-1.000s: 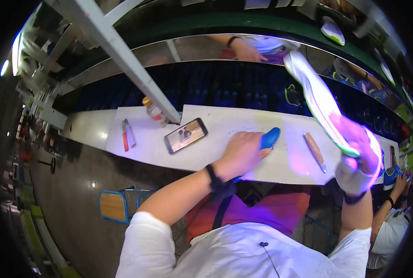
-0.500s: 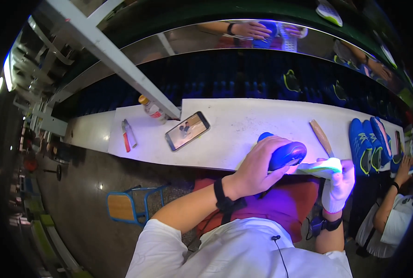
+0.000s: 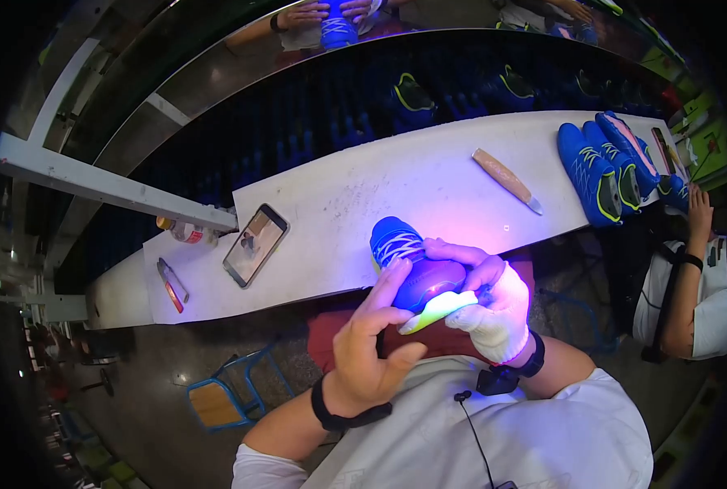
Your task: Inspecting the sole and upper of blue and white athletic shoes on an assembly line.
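Observation:
A blue shoe with pale laces is held between my hands over the table's near edge, its smooth dark-blue part facing me. A white and yellow-green sole lies along that part; whether it touches all along, I cannot tell. My right hand, in a whitish glove with bare fingertips, grips the shoe and the sole's right end. On the other side, my bare left hand presses its fingers against the shoe and the sole's left tip, thumb spread away. Purple light falls on the hands.
On the white table lie a wooden-handled knife, a phone, red-handled nippers and a bottle. Several blue shoes stand at right, near a co-worker's arm. A grey post crosses the left; a stool stands below.
My view has turned. The sole, held apart from the shoe by my right hand before, now lies against it. My left hand has shifted from gripping around the shoe to pressing its side.

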`<state>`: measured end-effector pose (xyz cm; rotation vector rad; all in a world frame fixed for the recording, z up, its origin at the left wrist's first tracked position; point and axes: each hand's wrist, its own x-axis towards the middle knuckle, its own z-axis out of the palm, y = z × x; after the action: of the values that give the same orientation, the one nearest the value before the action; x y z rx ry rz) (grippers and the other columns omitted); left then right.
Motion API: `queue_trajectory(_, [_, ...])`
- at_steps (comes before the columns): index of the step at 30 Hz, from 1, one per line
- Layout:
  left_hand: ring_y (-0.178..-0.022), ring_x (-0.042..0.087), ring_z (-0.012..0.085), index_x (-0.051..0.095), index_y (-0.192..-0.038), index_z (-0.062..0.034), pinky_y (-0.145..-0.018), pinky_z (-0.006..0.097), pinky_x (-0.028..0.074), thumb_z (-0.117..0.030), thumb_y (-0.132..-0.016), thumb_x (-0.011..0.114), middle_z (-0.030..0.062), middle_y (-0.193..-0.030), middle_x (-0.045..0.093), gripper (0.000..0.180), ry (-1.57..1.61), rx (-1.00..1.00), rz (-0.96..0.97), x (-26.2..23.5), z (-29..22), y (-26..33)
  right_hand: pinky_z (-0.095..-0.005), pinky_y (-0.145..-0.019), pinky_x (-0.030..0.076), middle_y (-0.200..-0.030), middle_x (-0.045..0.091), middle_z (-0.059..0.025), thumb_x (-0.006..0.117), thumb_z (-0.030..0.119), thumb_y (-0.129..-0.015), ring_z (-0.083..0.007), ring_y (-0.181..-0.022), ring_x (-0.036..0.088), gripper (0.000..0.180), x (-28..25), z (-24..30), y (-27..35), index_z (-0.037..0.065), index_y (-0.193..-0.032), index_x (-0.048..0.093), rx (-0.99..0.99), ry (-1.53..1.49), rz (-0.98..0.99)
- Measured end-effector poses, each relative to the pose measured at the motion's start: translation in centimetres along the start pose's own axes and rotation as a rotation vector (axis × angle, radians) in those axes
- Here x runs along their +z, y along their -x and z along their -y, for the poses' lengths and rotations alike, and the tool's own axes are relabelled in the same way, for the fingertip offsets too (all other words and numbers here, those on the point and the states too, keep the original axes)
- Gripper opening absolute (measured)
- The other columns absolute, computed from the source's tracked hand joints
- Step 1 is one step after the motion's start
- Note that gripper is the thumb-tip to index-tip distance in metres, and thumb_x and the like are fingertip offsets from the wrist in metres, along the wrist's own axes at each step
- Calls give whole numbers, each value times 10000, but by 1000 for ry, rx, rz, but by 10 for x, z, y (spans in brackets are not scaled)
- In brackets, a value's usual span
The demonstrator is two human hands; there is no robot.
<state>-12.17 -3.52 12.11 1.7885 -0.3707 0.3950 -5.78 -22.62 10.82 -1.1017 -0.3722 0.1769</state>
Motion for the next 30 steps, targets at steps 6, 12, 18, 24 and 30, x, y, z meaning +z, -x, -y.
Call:
queue_trajectory(6, [-1530,454,529,469,-1190,-32,-1277,586,319,-159,-1004,812,402,-1547,530,411,347,-211,-217,25,-1,29,-651,-1234,388,-1373,696,-297,950,90,-819,-435,-1355,656,474,-2,-5,8,76,-1051,538,-188,260,105])
queue_trajectory(12, [-1552,439,497,459,-1201,-44,-1308,627,213,-66,-980,815,401,-1542,539,420,274,-96,-131,19,7,40,-616,-1195,454,-1353,719,-266,954,99,-827,-449,-1319,685,457,-1,-4,18,93,-1038,548,-185,273,96])
queue_trajectory(18, [-1340,590,407,508,-1399,-26,-1221,529,393,-189,-975,808,252,-1303,691,544,292,-182,-71,-8,-18,3,-571,-1157,509,-1367,712,-201,977,180,-805,-428,-1321,687,365,-6,10,7,112,-872,624,-139,432,255])
queue_trajectory(24, [-1276,575,359,641,-1191,-22,-1137,529,430,-355,-1116,571,212,-1275,710,349,-161,-151,75,-23,-21,-7,-492,-944,632,-1330,711,-191,1021,304,-704,-435,-1227,723,456,-6,-18,-4,98,-861,646,-336,674,254])
queue_trajectory(30, [-1336,627,469,631,-1109,3,-1204,600,413,-386,-1090,657,272,-1212,768,389,-72,-278,-17,-44,-36,-13,-477,-774,590,-1232,706,-197,886,269,-700,-367,-962,681,399,-9,-61,-10,72,-973,673,-623,786,218])
